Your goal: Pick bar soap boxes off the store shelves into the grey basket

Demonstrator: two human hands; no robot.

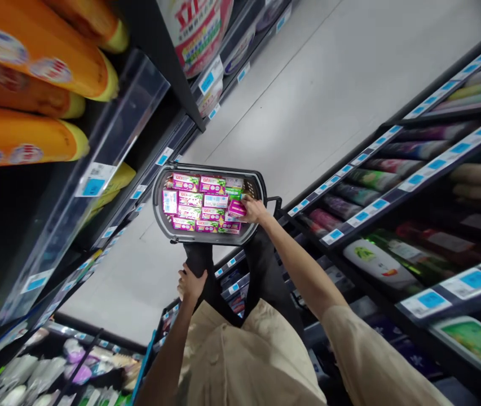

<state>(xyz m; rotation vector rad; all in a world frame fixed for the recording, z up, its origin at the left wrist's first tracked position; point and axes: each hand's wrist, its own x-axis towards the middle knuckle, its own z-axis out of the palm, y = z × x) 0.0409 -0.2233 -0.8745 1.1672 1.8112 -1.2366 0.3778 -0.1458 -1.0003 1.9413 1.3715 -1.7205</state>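
Observation:
A grey shopping basket [244,241] with a dark outer rim lies below me in front of my knees. Pink, white and green soap packets [190,198] fill it in rows, most of them lying flat. Inside its right end, my right hand [254,210] is closed around a magenta soap packet [237,208], with a green-topped one just behind. My left hand [192,282] rests on my left knee [199,259], thumb and fingers apart, with nothing in it.
Shelves with blue price tags [430,299] run along the right, holding bottles. At upper left, orange bottles [45,48] lie on a shelf with a clear edge strip [126,118]. Light floor [308,101] stretches between the shelves. Bagged goods [54,369] hang at lower left.

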